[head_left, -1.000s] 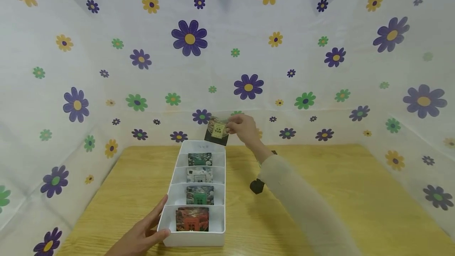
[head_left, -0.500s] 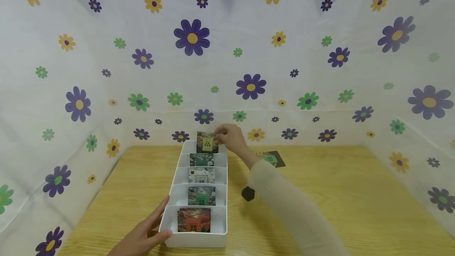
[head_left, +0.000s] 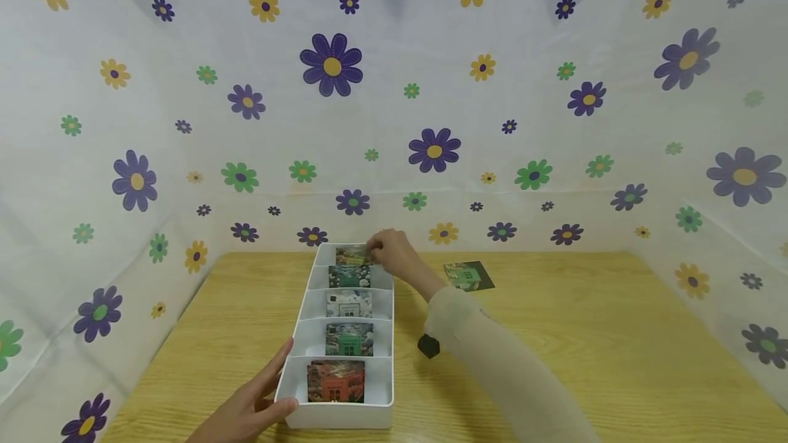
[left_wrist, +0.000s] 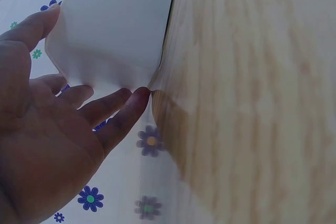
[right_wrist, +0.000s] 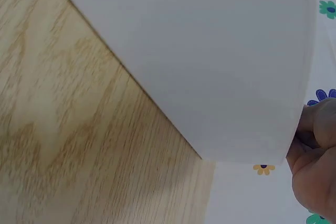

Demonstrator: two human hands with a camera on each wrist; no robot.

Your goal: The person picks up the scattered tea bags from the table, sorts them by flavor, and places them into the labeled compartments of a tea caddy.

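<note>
A long white divided box (head_left: 338,418) stands on the table, with upright printed sachets in its compartments. At its back compartment, my right hand (head_left: 397,255) pinches the right edge of a dark sachet with a yellow-green label (head_left: 351,256); the sachet's lower part is hidden behind a divider. In the right wrist view, the curled right fingers (right_wrist: 310,145) are at the box's far rim, and the sachet is out of sight. My left hand (head_left: 246,402) rests against the front left corner, fingers along the side wall and thumb at the front rim; the left wrist view shows extended fingers (left_wrist: 123,116) touching the wall.
In front of the divider lie a dark green sachet (head_left: 349,277), a pale one (head_left: 349,304), a green-label one (head_left: 349,339) and red ones (head_left: 335,381). Right of the box are a flat green-label sachet (head_left: 469,275) and a small black angular object (head_left: 428,346). Flowered sheeting (head_left: 529,128) surrounds the wooden table (head_left: 554,333).
My right hand has moved left and down, bringing the yellow-green-label sachet from above the box into its back compartment. The left hand keeps its place on the box.
</note>
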